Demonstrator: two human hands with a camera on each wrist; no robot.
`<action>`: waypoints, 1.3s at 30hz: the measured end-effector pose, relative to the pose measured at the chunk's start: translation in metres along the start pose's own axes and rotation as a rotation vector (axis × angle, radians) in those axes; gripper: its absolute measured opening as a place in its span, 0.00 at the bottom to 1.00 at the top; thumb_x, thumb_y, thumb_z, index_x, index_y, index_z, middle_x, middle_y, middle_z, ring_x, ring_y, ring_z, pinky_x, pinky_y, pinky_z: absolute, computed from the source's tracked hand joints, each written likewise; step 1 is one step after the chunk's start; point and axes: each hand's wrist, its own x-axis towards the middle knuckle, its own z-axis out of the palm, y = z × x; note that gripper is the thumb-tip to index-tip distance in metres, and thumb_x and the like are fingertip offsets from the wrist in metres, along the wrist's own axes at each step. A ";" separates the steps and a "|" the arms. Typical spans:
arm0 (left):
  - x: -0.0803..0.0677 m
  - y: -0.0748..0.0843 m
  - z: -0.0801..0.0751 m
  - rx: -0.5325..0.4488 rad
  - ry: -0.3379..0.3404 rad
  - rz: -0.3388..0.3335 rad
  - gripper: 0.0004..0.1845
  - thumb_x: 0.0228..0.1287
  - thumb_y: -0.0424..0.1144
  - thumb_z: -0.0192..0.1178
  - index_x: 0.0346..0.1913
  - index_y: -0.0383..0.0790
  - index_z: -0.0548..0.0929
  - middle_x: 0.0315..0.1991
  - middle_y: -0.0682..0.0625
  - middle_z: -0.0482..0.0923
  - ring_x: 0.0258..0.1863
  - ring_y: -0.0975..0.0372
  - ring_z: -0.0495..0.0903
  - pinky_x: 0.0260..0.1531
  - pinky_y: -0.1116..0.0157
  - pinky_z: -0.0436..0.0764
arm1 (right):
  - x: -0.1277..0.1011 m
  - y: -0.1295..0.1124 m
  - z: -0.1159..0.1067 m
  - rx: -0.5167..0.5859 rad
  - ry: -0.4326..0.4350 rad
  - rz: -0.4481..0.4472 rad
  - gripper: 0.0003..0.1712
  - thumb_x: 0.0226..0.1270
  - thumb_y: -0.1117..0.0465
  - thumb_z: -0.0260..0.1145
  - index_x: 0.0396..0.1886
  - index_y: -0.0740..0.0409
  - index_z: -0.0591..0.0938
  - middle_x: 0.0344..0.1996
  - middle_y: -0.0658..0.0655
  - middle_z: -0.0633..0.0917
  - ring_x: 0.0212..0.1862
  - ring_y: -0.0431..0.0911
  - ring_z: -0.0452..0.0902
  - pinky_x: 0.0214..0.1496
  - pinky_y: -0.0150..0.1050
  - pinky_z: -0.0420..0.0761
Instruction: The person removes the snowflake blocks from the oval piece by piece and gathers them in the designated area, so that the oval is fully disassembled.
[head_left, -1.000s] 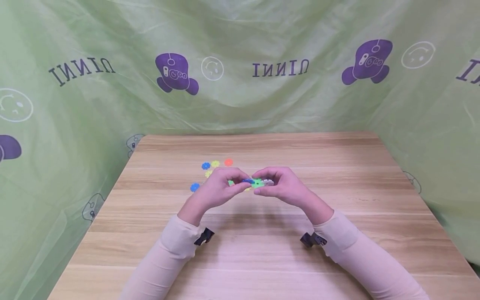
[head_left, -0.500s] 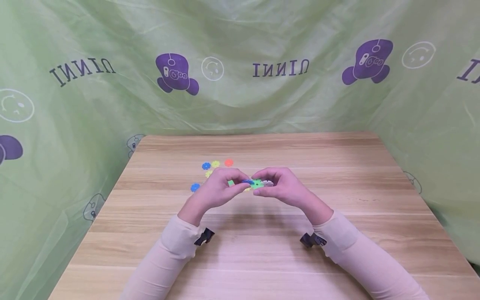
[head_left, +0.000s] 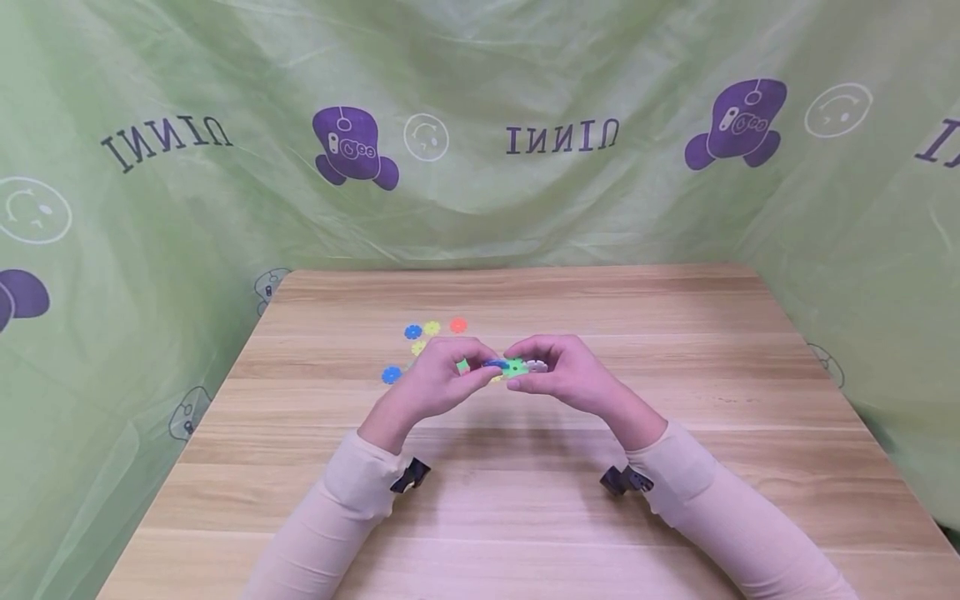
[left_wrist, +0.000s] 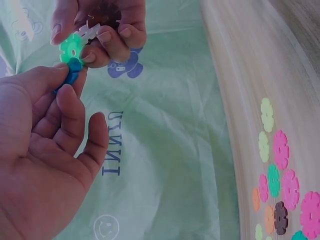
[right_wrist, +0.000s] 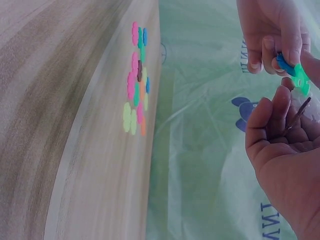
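In the head view both hands meet above the middle of the table. My left hand point(head_left: 438, 379) pinches a blue notched plastic disc point(left_wrist: 73, 70) between thumb and fingers. The blue disc meets the edge of a green notched disc point(left_wrist: 71, 47), which my right hand point(head_left: 573, 375) grips. Behind the green one follow a white disc point(left_wrist: 89, 33) and a brown disc point(left_wrist: 107, 15), partly hidden by the right fingers. The right wrist view shows the brown disc edge-on over the right palm. Whether the blue disc is fully slotted into the green one I cannot tell.
Several loose notched discs lie flat on the wooden table point(head_left: 525, 517), among them a blue disc point(head_left: 391, 375), an orange disc point(head_left: 458, 325) and a pink disc point(left_wrist: 290, 187). The left hand hides part of them in the head view. A green printed curtain point(head_left: 480, 208) surrounds the table.
Both hands stay almost in place with the discs held between them. The blue disc tilts very slightly against the green one; little else differs.
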 end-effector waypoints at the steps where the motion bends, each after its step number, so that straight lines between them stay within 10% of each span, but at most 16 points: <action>1: 0.000 0.000 0.000 0.003 0.001 0.003 0.02 0.62 0.34 0.68 0.37 0.42 0.87 0.28 0.59 0.81 0.27 0.67 0.76 0.25 0.68 0.76 | 0.000 0.000 0.000 0.002 0.000 0.001 0.19 0.55 0.65 0.77 0.48 0.60 0.85 0.41 0.58 0.86 0.40 0.48 0.82 0.40 0.41 0.84; 39: 0.002 -0.001 0.003 0.058 -0.024 0.006 0.02 0.66 0.33 0.63 0.38 0.38 0.84 0.28 0.58 0.77 0.27 0.66 0.72 0.19 0.70 0.71 | 0.001 0.001 0.000 0.029 0.008 0.004 0.18 0.55 0.66 0.76 0.47 0.62 0.85 0.42 0.59 0.86 0.40 0.46 0.82 0.41 0.39 0.84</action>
